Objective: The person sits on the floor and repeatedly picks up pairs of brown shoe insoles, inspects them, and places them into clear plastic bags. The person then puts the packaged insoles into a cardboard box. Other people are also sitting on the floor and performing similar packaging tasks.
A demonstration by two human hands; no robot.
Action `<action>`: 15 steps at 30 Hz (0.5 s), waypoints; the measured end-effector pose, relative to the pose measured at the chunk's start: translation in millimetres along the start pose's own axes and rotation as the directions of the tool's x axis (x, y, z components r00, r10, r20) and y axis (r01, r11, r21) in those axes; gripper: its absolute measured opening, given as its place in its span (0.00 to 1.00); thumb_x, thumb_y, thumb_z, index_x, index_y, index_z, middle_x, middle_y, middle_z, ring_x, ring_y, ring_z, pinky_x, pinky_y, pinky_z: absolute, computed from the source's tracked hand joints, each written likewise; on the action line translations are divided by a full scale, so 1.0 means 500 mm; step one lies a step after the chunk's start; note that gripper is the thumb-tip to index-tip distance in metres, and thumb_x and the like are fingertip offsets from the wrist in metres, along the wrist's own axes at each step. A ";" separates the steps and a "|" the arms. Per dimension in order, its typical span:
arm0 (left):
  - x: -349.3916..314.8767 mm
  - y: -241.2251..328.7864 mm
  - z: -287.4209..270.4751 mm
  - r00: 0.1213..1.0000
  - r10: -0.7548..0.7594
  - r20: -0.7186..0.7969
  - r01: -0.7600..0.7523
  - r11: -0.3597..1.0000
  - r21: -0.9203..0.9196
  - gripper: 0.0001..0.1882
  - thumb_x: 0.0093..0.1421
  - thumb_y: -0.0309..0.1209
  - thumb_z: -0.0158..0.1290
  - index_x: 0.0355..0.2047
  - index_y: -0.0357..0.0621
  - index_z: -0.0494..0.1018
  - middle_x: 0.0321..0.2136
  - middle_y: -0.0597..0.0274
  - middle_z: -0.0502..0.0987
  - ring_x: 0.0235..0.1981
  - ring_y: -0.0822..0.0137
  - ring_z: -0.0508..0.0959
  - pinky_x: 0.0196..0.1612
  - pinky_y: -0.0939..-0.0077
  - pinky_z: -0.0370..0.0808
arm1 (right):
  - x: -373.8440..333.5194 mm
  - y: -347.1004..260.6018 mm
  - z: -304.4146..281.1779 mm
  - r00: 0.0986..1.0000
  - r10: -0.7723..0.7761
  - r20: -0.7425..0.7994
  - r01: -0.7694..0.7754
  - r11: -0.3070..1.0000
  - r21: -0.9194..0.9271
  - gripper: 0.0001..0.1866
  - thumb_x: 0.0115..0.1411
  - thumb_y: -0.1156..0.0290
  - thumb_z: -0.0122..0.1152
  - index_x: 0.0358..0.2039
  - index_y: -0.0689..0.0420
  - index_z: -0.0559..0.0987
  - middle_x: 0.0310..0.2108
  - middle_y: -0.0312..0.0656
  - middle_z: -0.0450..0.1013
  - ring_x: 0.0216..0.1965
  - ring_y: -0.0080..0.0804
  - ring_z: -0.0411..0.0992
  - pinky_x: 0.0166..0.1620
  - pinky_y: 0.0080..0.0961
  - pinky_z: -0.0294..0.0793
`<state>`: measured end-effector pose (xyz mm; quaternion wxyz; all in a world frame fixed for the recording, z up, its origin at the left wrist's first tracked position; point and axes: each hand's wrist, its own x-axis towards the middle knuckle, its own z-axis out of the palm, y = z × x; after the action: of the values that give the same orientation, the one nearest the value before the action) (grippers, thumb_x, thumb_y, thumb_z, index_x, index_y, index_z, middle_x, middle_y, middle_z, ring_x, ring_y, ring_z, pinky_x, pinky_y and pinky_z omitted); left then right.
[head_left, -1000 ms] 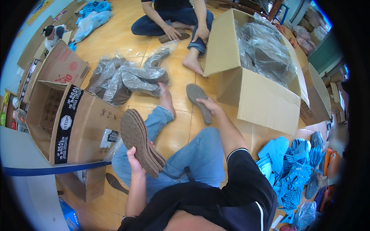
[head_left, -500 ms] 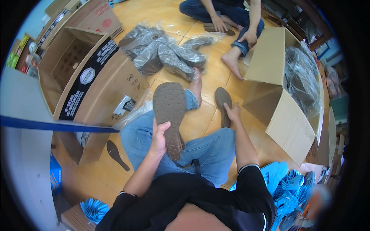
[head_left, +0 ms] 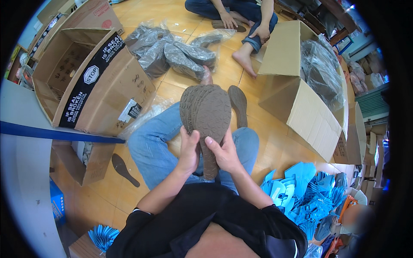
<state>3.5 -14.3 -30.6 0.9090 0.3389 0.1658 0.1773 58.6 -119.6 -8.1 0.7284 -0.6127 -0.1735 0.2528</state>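
A fanned stack of brown textured shoe soles [head_left: 210, 109] is held up over my lap, wide ends pointing away from me. My left hand [head_left: 188, 150] grips the stack's left side, thumb on top. From the right, my right hand [head_left: 223, 151] grips it too, its thumb pressed on the topmost sole; the fingers underneath are mostly hidden. Just beyond my right knee, a single brown sole [head_left: 238, 105] lies on the tiled floor. Another dark sole [head_left: 124, 170] lies on the floor to the left of my left knee.
Plastic-wrapped bundles of soles [head_left: 172, 53] lie ahead. An open carton [head_left: 99, 86] stands left; another carton [head_left: 297, 112] at right holds wrapped bundles. Blue folded pieces [head_left: 301, 193] are heaped at lower right. Opposite, a co-worker's hand [head_left: 228, 19] rests by soles [head_left: 221, 26].
My right hand has left the floor sole and come to the stack, which both hands now grip. The stack is now fanned wider. The whole view has shifted slightly.
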 end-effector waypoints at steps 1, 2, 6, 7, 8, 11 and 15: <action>-0.007 0.004 -0.004 0.999 0.020 0.033 -0.018 0.998 -0.058 0.37 0.58 0.36 0.60 0.60 0.40 0.49 0.54 0.53 0.64 0.57 0.64 0.65 0.59 0.67 0.65 | -0.004 -0.007 -0.001 0.999 0.022 0.027 -0.023 0.999 0.038 0.36 0.64 0.65 0.55 0.66 0.62 0.49 0.62 0.45 0.57 0.63 0.33 0.55 0.65 0.32 0.52; -0.013 0.008 -0.008 0.997 0.048 0.058 -0.040 0.990 -0.137 0.38 0.58 0.36 0.60 0.60 0.40 0.49 0.55 0.54 0.64 0.58 0.63 0.65 0.59 0.67 0.64 | -0.009 -0.012 -0.001 0.999 -0.026 0.042 0.022 0.995 0.097 0.34 0.65 0.66 0.54 0.65 0.62 0.50 0.61 0.45 0.58 0.62 0.31 0.56 0.64 0.31 0.54; -0.033 0.016 -0.025 0.989 0.025 0.149 -0.024 1.000 -0.011 0.42 0.55 0.41 0.62 0.62 0.41 0.51 0.56 0.55 0.64 0.57 0.64 0.67 0.60 0.66 0.66 | -0.031 -0.019 0.011 0.998 -0.001 0.061 -0.007 0.992 0.129 0.27 0.67 0.67 0.51 0.62 0.63 0.57 0.57 0.43 0.62 0.58 0.27 0.60 0.60 0.28 0.60; -0.037 0.017 -0.029 0.986 -0.015 0.167 0.025 0.998 -0.060 0.42 0.53 0.41 0.64 0.61 0.41 0.53 0.55 0.57 0.65 0.56 0.64 0.69 0.58 0.67 0.68 | -0.038 -0.019 0.018 0.997 0.028 0.078 -0.036 0.994 0.107 0.26 0.67 0.67 0.51 0.61 0.63 0.59 0.57 0.42 0.63 0.57 0.27 0.61 0.60 0.28 0.60; -0.042 0.017 -0.033 0.984 -0.025 0.178 0.045 0.993 -0.106 0.41 0.53 0.41 0.64 0.61 0.40 0.54 0.54 0.57 0.66 0.55 0.64 0.69 0.58 0.66 0.68 | -0.043 -0.020 0.023 0.995 0.048 0.092 -0.056 0.994 0.093 0.24 0.68 0.66 0.51 0.60 0.63 0.60 0.56 0.42 0.64 0.57 0.27 0.61 0.60 0.28 0.60; -0.054 0.015 -0.044 0.978 -0.076 0.192 0.115 0.972 -0.204 0.39 0.54 0.43 0.62 0.59 0.38 0.58 0.51 0.56 0.70 0.52 0.62 0.72 0.56 0.65 0.71 | -0.048 -0.034 0.022 0.992 0.088 0.094 -0.093 0.994 0.052 0.21 0.69 0.66 0.49 0.58 0.64 0.65 0.54 0.41 0.67 0.55 0.27 0.63 0.59 0.28 0.61; -0.059 0.019 -0.069 0.977 -0.127 0.168 0.161 0.965 -0.205 0.38 0.54 0.47 0.59 0.57 0.36 0.61 0.48 0.54 0.73 0.47 0.61 0.76 0.52 0.64 0.76 | -0.039 -0.079 -0.021 0.988 0.148 -0.043 -0.146 0.988 0.045 0.19 0.69 0.68 0.47 0.58 0.62 0.67 0.49 0.39 0.72 0.50 0.22 0.68 0.55 0.23 0.66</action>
<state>-39.3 -1.1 -43.7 0.9612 0.2369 0.0990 0.1010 54.7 -144.1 30.0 0.7243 -0.6140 -0.1055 0.2954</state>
